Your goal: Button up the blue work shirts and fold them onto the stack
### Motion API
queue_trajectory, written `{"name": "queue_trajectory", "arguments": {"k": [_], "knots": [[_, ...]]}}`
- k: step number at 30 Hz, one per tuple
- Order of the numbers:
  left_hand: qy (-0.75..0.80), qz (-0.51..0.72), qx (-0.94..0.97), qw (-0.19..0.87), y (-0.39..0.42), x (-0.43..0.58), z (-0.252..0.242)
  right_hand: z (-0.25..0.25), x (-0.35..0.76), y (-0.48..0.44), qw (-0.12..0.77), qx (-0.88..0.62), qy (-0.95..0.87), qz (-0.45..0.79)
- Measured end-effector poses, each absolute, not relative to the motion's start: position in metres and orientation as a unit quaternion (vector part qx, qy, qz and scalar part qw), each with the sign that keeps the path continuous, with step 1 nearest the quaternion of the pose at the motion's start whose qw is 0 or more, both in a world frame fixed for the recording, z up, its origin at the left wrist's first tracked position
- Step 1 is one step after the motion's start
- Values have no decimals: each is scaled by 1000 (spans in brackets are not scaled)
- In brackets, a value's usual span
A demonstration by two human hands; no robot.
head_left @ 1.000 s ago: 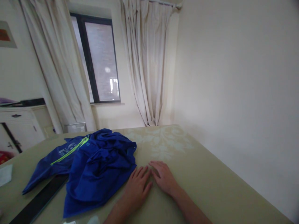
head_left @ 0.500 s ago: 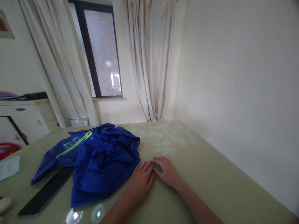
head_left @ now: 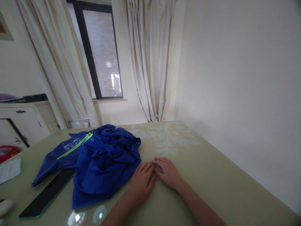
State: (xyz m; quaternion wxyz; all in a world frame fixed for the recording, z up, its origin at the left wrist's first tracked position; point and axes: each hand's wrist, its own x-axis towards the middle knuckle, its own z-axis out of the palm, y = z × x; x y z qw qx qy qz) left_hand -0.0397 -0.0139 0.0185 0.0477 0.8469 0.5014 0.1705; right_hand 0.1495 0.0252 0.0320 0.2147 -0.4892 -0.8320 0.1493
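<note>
A crumpled dark blue garment (head_left: 105, 166) with bright yellow-green stripes and pale print lies on the table (head_left: 202, 175), left of my hands. My left hand (head_left: 143, 182) rests flat on the tabletop by the garment's right edge, its fingers stretched out. Beside it, my right hand (head_left: 168, 172) also lies palm down, fingers extended toward the left one. The fingertips of the two hands meet or nearly meet. Neither hand holds anything. Part of a long black flat object (head_left: 47, 196) is hidden under the garment.
A white paper or cloth (head_left: 10, 170) lies at the left edge, with a white rounded object (head_left: 6, 207) cut off below it. Beyond stand a white cabinet (head_left: 28, 121), a red basin (head_left: 9, 153), curtains (head_left: 152, 62) and a window (head_left: 101, 53). A bare wall (head_left: 240, 78) borders the table's right side.
The view has shifted very slightly. My hands and the garment stay where they were.
</note>
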Motion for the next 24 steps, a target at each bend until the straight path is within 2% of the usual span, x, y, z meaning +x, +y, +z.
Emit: {"name": "queue_trajectory", "arguments": {"k": [24], "knots": [[495, 219, 840, 37, -15, -38, 17, 36, 149, 25, 207, -489, -834, 146]]}}
